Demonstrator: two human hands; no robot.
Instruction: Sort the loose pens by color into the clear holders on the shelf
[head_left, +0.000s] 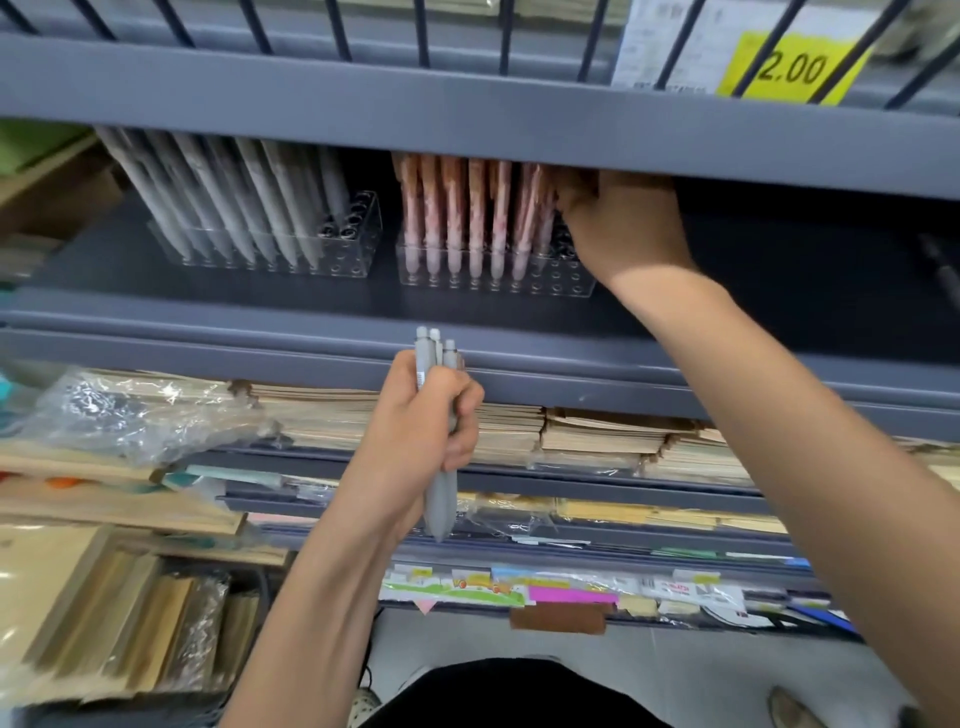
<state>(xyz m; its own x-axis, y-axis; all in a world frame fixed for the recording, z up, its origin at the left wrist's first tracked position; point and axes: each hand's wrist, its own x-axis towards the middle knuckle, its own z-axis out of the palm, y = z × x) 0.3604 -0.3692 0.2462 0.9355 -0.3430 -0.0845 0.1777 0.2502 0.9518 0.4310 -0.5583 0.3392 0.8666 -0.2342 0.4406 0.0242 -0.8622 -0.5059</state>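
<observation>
Grey shelf (467, 119) carries two clear holders, just apart. The left holder (358, 249) is packed with leaning grey pens, the right holder (566, 283) with pink pens (452, 208), so the colours stay separate. Right hand (623, 223) is at the pink row's end, fingers hidden under the shelf lip, so I can't tell if it grips one. Left hand (421, 415), below the shelf edge, fists the loose grey pens (441, 499), probably waiting their turn. Yellow tag (792, 67) reads 2.00.

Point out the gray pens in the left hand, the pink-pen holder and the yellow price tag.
gray pens (440, 499): head view, lower barrels, near the tips.
pink-pen holder (561, 283): head view, bare front right part.
yellow price tag (792, 67): head view, its printed middle.
</observation>
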